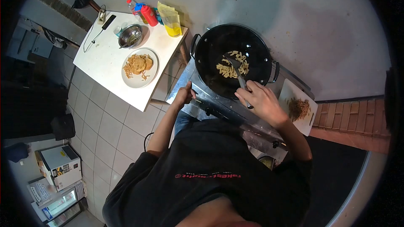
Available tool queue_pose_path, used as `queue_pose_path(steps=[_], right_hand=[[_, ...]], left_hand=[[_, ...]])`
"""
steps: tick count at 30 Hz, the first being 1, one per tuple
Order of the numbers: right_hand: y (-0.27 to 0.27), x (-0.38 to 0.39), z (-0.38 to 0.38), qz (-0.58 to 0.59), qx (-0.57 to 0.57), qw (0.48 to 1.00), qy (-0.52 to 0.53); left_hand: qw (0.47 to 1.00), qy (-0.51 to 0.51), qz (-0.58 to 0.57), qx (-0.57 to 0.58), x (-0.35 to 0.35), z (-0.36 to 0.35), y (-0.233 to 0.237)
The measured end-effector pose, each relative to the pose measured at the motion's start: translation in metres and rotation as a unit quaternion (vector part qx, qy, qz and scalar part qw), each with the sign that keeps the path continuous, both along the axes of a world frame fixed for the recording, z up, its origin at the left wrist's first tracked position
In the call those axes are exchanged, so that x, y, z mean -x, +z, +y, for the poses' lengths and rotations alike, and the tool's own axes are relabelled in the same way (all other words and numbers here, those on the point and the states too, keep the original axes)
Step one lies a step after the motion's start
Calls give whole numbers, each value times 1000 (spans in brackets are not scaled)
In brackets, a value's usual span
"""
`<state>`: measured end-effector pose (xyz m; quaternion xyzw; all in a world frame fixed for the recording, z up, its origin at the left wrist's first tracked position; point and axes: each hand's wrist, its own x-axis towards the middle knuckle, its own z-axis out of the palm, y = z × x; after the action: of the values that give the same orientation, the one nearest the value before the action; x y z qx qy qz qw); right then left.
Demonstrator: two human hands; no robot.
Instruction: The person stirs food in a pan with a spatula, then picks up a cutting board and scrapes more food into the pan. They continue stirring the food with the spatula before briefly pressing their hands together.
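Note:
A large black wok (210,44) with two loop handles sits on the metal stove (223,107). Pale cut strips of food (227,71), perhaps fries, lie in its bottom. My right hand (263,101) is closed round the grey handle of a spatula (238,72), whose dark blade is down among the strips. Left of the wok, my left hand (184,94) is by the stove's front edge with its fingers curled and thumb raised. Whether anything is inside those fingers is hidden.
At left, a white table (105,73) bears a plate (141,85) of fried food, a metal bowl (130,36), a red squeeze bottle (149,15) and a yellow pouch (169,19). Right of the stove lies a white cutting board (290,90) with brown pieces (299,109).

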<state>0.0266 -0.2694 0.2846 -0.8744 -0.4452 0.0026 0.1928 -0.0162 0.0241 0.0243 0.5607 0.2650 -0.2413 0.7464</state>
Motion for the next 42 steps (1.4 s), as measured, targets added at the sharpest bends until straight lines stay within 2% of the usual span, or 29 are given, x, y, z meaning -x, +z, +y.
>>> queue_pose_path(steps=[3, 6, 7, 8, 10, 11, 13, 16, 20, 21, 22, 23, 25, 26, 30, 32, 33, 34, 35, 37, 40, 41, 42], right_hand=[[5, -4, -3, -33, 15, 999, -2], [-7, -43, -17, 8, -86, 996, -29], [2, -55, -18, -14, -117, 992, -37], [7, -75, -19, 114, -121, 984, -70], [5, -107, -24, 116, -115, 977, -140], [1, -120, -25, 103, -146, 971, -162], [8, -144, -26, 168, -48, 953, -246], [-8, -169, -30, 114, -71, 970, -205], [-42, -202, -39, 141, -86, 975, -151], [-46, -204, -39, 302, -115, 926, -198], [-48, -204, -38, 453, -142, 847, -239], [-53, -200, -36, 452, -141, 848, -238], [-71, -187, -31, 527, -213, 791, -225], [-75, -181, -28, 548, -229, 780, -196], [-74, -145, -20, 553, -289, 761, -179], [-65, -126, -19, 515, -280, 793, -167], [-60, -113, -16, 516, -279, 792, -169], [-54, -98, -12, 382, -266, 875, -136], [-48, -84, -9, 238, -245, 934, -101], [-31, -58, -7, 150, -214, 965, -25], [3, -18, 1, 108, -48, 993, -3], [6, -10, 1, 109, -48, 993, -4], [8, -4, 2, 58, 14, 997, 42]], left_hand=[[1000, -5, 1, 4, 0, 0, -1], [1000, -8, -1, 8, 0, 0, 0], [1000, -7, -3, 12, 0, 0, 1], [1000, -7, -3, 12, 0, 0, -1], [1000, -7, -3, 2, 0, 1, -3], [1000, -5, -5, 2, 0, 1, -3], [1000, -12, -12, -15, 0, 0, 0], [1000, -9, -6, -12, 0, 0, 3], [1000, -4, -2, -8, 1, 0, 3], [1000, -6, -9, -7, 1, 0, 3], [1000, -8, -17, -7, 1, 0, 1], [1000, -7, -17, -7, 1, 1, 1], [1000, -10, -6, 2, 0, 2, 0], [1000, -8, -6, 1, -1, 2, 1], [1000, -5, -9, -7, 0, -1, 4], [1000, -3, -11, -11, 1, -1, 6], [1000, -5, -10, -11, 2, -1, 7], [1000, -8, -9, -10, 1, -1, 7], [1000, -9, -8, -9, 1, 0, 5], [1000, -12, 4, 15, -1, 2, 1], [1000, -10, -1, 10, 0, 2, 1], [1000, -11, 0, 11, 0, 1, 2], [1000, -12, -5, 1, 0, 1, 3]])
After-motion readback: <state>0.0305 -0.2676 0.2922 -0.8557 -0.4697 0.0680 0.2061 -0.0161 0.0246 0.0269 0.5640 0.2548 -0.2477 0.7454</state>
